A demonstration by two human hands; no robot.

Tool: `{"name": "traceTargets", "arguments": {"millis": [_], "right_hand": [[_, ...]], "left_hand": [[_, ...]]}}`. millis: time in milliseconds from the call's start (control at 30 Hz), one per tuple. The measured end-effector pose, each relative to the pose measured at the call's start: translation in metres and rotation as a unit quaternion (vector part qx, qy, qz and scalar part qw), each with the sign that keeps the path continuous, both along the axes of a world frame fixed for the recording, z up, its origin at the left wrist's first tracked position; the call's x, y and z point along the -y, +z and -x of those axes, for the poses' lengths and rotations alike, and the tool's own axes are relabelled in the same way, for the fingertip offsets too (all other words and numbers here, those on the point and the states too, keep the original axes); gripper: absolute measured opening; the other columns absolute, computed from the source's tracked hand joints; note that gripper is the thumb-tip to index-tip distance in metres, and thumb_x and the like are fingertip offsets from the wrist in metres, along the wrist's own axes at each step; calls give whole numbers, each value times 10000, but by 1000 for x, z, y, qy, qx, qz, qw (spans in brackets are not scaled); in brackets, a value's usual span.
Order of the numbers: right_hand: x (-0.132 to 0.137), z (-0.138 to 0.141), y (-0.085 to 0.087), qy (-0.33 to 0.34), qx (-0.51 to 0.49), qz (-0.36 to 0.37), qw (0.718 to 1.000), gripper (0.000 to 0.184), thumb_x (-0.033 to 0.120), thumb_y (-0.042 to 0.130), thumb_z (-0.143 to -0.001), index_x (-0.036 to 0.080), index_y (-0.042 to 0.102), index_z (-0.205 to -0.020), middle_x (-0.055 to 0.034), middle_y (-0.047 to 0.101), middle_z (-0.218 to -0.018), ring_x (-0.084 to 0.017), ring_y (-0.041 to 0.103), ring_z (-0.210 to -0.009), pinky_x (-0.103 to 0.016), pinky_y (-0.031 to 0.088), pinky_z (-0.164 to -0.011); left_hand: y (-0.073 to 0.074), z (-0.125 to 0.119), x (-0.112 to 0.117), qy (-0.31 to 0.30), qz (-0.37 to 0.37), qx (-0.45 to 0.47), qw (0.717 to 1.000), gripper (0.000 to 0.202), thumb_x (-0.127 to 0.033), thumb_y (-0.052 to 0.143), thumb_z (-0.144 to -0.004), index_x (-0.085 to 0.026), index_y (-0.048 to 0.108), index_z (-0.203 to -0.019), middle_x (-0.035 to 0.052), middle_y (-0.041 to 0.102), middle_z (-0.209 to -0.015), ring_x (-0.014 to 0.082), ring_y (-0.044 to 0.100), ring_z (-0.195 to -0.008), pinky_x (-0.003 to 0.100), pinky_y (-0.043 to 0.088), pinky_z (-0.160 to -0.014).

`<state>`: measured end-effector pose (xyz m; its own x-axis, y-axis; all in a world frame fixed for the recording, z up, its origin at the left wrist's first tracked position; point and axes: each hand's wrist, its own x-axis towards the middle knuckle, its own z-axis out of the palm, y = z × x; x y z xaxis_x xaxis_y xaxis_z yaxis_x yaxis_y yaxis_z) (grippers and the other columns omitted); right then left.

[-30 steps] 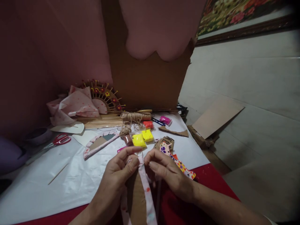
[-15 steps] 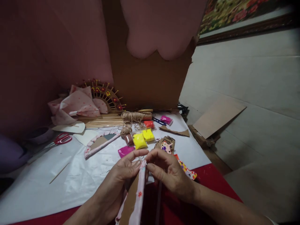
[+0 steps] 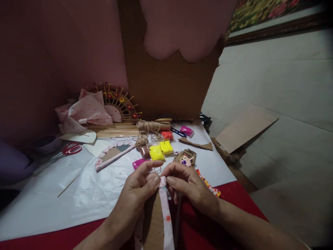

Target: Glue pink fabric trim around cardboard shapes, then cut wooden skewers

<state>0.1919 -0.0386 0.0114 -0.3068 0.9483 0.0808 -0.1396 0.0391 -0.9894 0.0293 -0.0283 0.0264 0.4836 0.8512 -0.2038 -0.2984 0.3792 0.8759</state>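
Observation:
A brown cardboard piece (image 3: pixel 153 222) edged with folded pink floral fabric (image 3: pixel 166 211) stands tilted toward me at the bottom centre. My left hand (image 3: pixel 140 189) grips its upper end from the left, thumb on the fabric edge. On the other side, my right hand (image 3: pixel 191 189) pinches the fabric at the same tip with thumb and fingers. Both thumbs almost meet there. Beyond my hands lies a half-round cardboard piece (image 3: pixel 111 152) with the same fabric round its edge. My fingers partly cover a magenta packet (image 3: pixel 137 163).
Yellow packets (image 3: pixel 156 152), a twine roll (image 3: pixel 153 126) and bamboo sticks (image 3: pixel 117 130) lie further back. Red-handled scissors (image 3: pixel 72 148) and a thin stick (image 3: pixel 68 185) are at left. A decorated fan (image 3: pixel 122 100) stands behind crumpled fabric (image 3: pixel 90 109). Tall cardboard (image 3: pixel 169 90) rises at the back.
The fabric-edged cardboard has turned, so more of its brown face and left edge show. Both hands stay at its tip and have shifted slightly. The whole view has moved a little.

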Motion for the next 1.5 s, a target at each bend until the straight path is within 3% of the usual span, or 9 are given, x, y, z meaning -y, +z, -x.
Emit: {"name": "traceTargets", "arguments": {"millis": [300, 533, 733, 967, 1133, 1300, 1500], "right_hand": [[4, 3, 0, -24, 51, -37, 998, 151, 289, 617, -823, 173, 563, -902, 15, 513, -771, -75, 462, -627, -162, 422, -515], [0, -3, -6, 3, 15, -7, 1000, 203, 338, 499, -883, 161, 572, -950, 26, 489, -686, -63, 458, -488, -195, 417, -464], [2, 7, -1, -16, 23, 19, 999, 206, 367, 576, -842, 172, 507, -853, 50, 463, -664, -57, 459, -476, -181, 428, -439], [3, 6, -3, -35, 33, -1, 999, 181, 337, 548, -865, 162, 511, -837, 55, 462, -645, -52, 438, -497, -169, 382, -458], [5, 7, -3, -48, 36, -13, 998, 144, 280, 600, -829, 157, 527, -829, 42, 489, -706, -56, 444, -590, -155, 374, -516], [1, 8, -7, -65, 2, 38, 997, 215, 346, 619, -802, 165, 502, -807, 64, 506, -579, -46, 446, -427, -156, 366, -407], [-6, 1, -5, -118, -75, 31, 990, 226, 351, 621, -800, 156, 506, -784, 52, 551, -536, -56, 494, -390, -155, 413, -384]], "left_hand": [[-7, 1, 0, 46, -99, -56, 992, 324, -319, 613, -796, -227, 559, -1102, -9, 583, -728, 149, 563, -727, 259, 443, -713], [-8, 1, -1, 50, -125, -85, 987, 297, -344, 578, -816, -250, 535, -1095, -17, 578, -736, 143, 555, -707, 249, 436, -680], [-13, -1, -2, 62, -200, -144, 967, 298, -341, 561, -817, -233, 542, -1094, -30, 521, -671, 139, 481, -644, 263, 427, -683], [-12, 0, -1, 50, -188, -152, 969, 298, -373, 550, -827, -244, 519, -1094, -33, 528, -717, 133, 488, -697, 247, 423, -690], [-11, -3, -2, 54, -138, -127, 981, 317, -398, 572, -811, -239, 523, -1080, -37, 535, -715, 132, 526, -707, 215, 412, -635], [-10, -2, -6, 56, -132, -104, 984, 322, -423, 595, -788, -216, 562, -1033, -21, 588, -748, 131, 554, -708, 221, 446, -661], [-9, -2, -6, -1, -98, -74, 992, 332, -286, 716, -700, -202, 597, -999, 6, 668, -821, 167, 619, -776, 252, 487, -710]]}}
